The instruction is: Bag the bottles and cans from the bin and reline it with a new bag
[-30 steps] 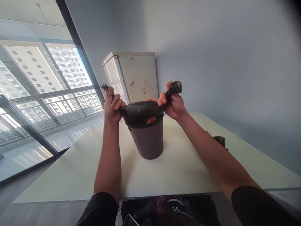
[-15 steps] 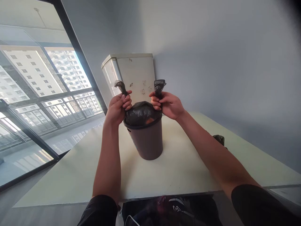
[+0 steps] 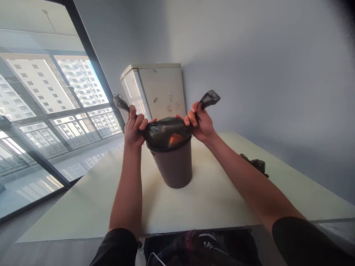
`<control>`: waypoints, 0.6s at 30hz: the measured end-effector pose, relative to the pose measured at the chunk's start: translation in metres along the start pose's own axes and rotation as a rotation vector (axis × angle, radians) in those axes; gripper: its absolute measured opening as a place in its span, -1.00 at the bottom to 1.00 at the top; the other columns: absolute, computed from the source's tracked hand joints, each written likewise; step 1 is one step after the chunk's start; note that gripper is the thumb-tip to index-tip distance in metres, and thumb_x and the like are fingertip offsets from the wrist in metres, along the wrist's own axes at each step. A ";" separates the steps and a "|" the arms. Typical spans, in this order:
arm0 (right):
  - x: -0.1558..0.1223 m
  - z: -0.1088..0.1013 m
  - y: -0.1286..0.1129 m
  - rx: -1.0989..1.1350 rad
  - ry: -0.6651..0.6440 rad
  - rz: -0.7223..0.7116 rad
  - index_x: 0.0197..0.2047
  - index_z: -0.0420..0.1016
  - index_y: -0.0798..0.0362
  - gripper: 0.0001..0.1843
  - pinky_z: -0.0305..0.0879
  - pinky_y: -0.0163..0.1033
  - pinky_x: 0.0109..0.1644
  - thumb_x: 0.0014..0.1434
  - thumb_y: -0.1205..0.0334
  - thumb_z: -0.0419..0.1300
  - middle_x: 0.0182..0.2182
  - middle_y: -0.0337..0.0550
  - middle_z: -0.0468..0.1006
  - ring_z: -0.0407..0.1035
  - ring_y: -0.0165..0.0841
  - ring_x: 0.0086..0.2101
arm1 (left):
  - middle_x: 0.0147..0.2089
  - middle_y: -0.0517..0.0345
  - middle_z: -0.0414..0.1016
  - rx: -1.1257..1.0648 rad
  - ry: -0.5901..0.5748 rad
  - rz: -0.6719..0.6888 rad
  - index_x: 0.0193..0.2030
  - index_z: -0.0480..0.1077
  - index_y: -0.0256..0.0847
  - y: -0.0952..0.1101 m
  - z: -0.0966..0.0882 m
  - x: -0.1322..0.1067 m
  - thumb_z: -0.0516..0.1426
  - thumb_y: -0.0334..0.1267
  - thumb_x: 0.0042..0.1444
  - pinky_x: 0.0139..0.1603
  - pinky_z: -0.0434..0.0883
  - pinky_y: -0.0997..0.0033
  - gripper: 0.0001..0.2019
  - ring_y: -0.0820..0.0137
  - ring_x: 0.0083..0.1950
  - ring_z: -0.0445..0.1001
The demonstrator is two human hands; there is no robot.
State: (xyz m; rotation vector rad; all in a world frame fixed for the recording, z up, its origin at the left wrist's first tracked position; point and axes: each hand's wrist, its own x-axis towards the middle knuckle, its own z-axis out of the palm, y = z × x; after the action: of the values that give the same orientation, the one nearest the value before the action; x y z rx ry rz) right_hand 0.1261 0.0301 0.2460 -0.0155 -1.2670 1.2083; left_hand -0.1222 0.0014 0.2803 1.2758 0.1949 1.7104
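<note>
A small brown waste bin stands on a white table. A black bin bag lines it and is stretched across its mouth, with something orange showing through. My left hand is closed round the bag's left end, which sticks up past my knuckles. My right hand is closed round the bag's right end, whose tip points up and right. Both hands pull the bag outward over the bin's rim.
A white cabinet stands behind the bin against the grey wall. A crumpled dark bag lies on the table at the right. A large window with a dark frame fills the left side.
Half a second ago my hands held the two bag ends close together above the bin. Now they have moved apart, stretching the bag flat across the bin's mouth.
</note>
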 end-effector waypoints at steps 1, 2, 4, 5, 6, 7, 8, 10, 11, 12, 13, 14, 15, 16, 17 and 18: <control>-0.001 0.002 0.000 0.013 0.016 0.017 -0.30 0.20 -0.10 -0.46 0.47 -0.21 -0.26 0.40 -0.36 0.21 -0.67 -0.48 0.03 0.23 -0.37 -0.57 | -0.67 0.46 -0.12 -0.016 -0.012 -0.022 -0.33 0.32 -0.08 0.001 0.002 -0.001 0.16 -0.33 0.45 -0.40 0.47 0.63 -0.74 0.58 -0.70 0.06; -0.002 0.004 0.000 0.022 0.026 0.035 -0.30 0.19 -0.10 -0.46 0.44 -0.23 -0.30 0.41 -0.35 0.20 -0.67 -0.49 -0.01 0.14 -0.39 -0.60 | -0.66 0.46 -0.14 -0.016 -0.025 -0.050 -0.35 0.30 -0.10 0.002 0.006 -0.001 0.14 -0.32 0.47 -0.53 0.36 0.65 -0.71 0.59 -0.71 -0.05; -0.005 0.009 -0.003 0.014 0.010 0.085 -0.31 0.19 -0.09 -0.48 0.33 -0.28 -0.40 0.41 -0.31 0.22 -0.66 -0.50 -0.04 -0.02 -0.43 -0.63 | -0.65 0.44 -0.13 0.039 -0.050 -0.123 -0.37 0.29 -0.13 0.004 0.015 -0.004 0.15 -0.24 0.47 -0.65 0.17 0.63 -0.69 0.59 -0.71 -0.11; -0.007 0.012 -0.005 -0.004 -0.018 0.115 -0.32 0.19 -0.09 -0.48 0.26 -0.31 -0.44 0.40 -0.29 0.25 -0.65 -0.50 -0.04 -0.08 -0.44 -0.63 | -0.63 0.43 -0.10 0.091 -0.064 -0.163 -0.37 0.31 -0.14 0.005 0.021 -0.005 0.18 -0.21 0.45 -0.66 0.12 0.62 -0.69 0.59 -0.70 -0.08; -0.008 0.015 -0.008 -0.030 -0.055 0.144 -0.32 0.22 -0.08 -0.50 0.17 -0.33 -0.48 0.38 -0.26 0.28 -0.64 -0.49 -0.04 -0.13 -0.46 -0.62 | -0.62 0.42 -0.06 0.154 -0.080 -0.198 -0.36 0.34 -0.15 0.005 0.027 -0.007 0.21 -0.17 0.43 -0.66 0.11 0.61 -0.70 0.60 -0.69 -0.04; -0.009 0.018 -0.011 -0.060 -0.094 0.170 -0.31 0.25 -0.07 -0.52 0.08 -0.34 -0.51 0.37 -0.23 0.30 -0.62 -0.48 -0.03 -0.16 -0.47 -0.61 | -0.60 0.40 -0.01 0.219 -0.097 -0.223 -0.34 0.37 -0.17 0.006 0.033 -0.009 0.22 -0.15 0.41 -0.65 0.11 0.60 -0.72 0.60 -0.67 0.00; -0.010 0.022 -0.015 -0.089 -0.130 0.194 -0.29 0.29 -0.06 -0.56 0.01 -0.35 -0.53 0.36 -0.20 0.31 -0.61 -0.48 -0.04 -0.19 -0.48 -0.61 | -0.58 0.38 0.03 0.276 -0.114 -0.232 -0.31 0.41 -0.19 0.007 0.039 -0.012 0.23 -0.14 0.39 -0.64 0.11 0.59 -0.75 0.60 -0.66 0.02; -0.011 0.027 -0.021 -0.128 -0.176 0.230 -0.26 0.35 -0.04 -0.63 -0.09 -0.35 -0.53 0.37 -0.13 0.27 -0.58 -0.47 -0.05 -0.23 -0.48 -0.59 | -0.56 0.35 0.09 0.347 -0.142 -0.214 -0.25 0.46 -0.20 0.008 0.048 -0.017 0.25 -0.18 0.35 -0.63 0.11 0.59 -0.83 0.59 -0.63 0.06; -0.012 0.029 -0.024 -0.138 -0.189 0.242 -0.25 0.37 -0.02 -0.66 -0.12 -0.35 -0.53 0.37 -0.11 0.24 -0.57 -0.46 -0.04 -0.24 -0.49 -0.58 | -0.55 0.33 0.13 0.362 -0.144 -0.203 -0.23 0.47 -0.20 0.008 0.051 -0.019 0.26 -0.22 0.33 -0.62 0.11 0.59 -0.86 0.59 -0.62 0.09; -0.012 0.030 -0.025 -0.146 -0.197 0.251 -0.26 0.37 -0.01 -0.66 -0.14 -0.35 -0.53 0.38 -0.10 0.22 -0.57 -0.45 -0.03 -0.24 -0.49 -0.58 | -0.53 0.31 0.18 0.366 -0.136 -0.197 -0.23 0.47 -0.19 0.008 0.053 -0.021 0.28 -0.25 0.31 -0.61 0.12 0.60 -0.89 0.59 -0.61 0.12; -0.011 0.031 -0.026 -0.154 -0.198 0.255 -0.28 0.37 0.00 -0.65 -0.16 -0.35 -0.53 0.38 -0.09 0.21 -0.56 -0.44 -0.01 -0.23 -0.49 -0.57 | -0.52 0.29 0.23 0.366 -0.118 -0.199 -0.24 0.46 -0.19 0.007 0.054 -0.023 0.31 -0.28 0.29 -0.60 0.13 0.60 -0.88 0.59 -0.60 0.15; -0.011 0.031 -0.026 -0.163 -0.191 0.251 -0.31 0.35 0.01 -0.63 -0.18 -0.36 -0.53 0.38 -0.10 0.22 -0.56 -0.43 0.01 -0.22 -0.50 -0.57 | -0.50 0.27 0.28 0.370 -0.099 -0.204 -0.27 0.45 -0.19 0.007 0.054 -0.024 0.33 -0.30 0.27 -0.59 0.14 0.61 -0.85 0.60 -0.59 0.18; -0.011 0.031 -0.026 -0.172 -0.183 0.246 -0.33 0.33 0.01 -0.60 -0.19 -0.36 -0.53 0.38 -0.11 0.23 -0.56 -0.42 0.03 -0.20 -0.50 -0.57 | -0.48 0.25 0.33 0.382 -0.085 -0.203 -0.28 0.45 -0.19 0.006 0.054 -0.025 0.36 -0.31 0.25 -0.59 0.15 0.62 -0.83 0.60 -0.58 0.21; -0.010 0.031 -0.025 -0.182 -0.175 0.244 -0.35 0.31 0.01 -0.57 -0.21 -0.36 -0.53 0.37 -0.12 0.26 -0.56 -0.42 0.04 -0.19 -0.50 -0.57 | -0.47 0.22 0.38 0.404 -0.082 -0.194 -0.30 0.46 -0.20 0.005 0.054 -0.025 0.39 -0.32 0.21 -0.58 0.17 0.62 -0.82 0.59 -0.57 0.25; -0.010 0.031 -0.024 -0.193 -0.165 0.244 -0.36 0.29 0.00 -0.55 -0.23 -0.36 -0.54 0.36 -0.13 0.28 -0.56 -0.42 0.04 -0.20 -0.51 -0.57 | -0.45 0.19 0.43 0.436 -0.093 -0.182 -0.30 0.48 -0.20 0.004 0.053 -0.026 0.41 -0.34 0.17 -0.57 0.20 0.61 -0.82 0.57 -0.55 0.31; -0.010 0.031 -0.023 -0.210 -0.154 0.250 -0.37 0.27 0.00 -0.53 -0.25 -0.35 -0.54 0.35 -0.14 0.31 -0.57 -0.43 0.03 -0.21 -0.51 -0.57 | -0.42 0.17 0.48 0.473 -0.119 -0.169 -0.28 0.51 -0.21 0.003 0.053 -0.026 0.43 -0.36 0.13 -0.55 0.25 0.59 -0.83 0.52 -0.51 0.38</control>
State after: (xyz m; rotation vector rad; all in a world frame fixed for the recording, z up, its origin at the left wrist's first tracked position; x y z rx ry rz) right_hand 0.1215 -0.0050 0.2645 -0.2449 -1.5583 1.3023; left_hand -0.0811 -0.0408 0.2882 1.6465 0.6483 1.4845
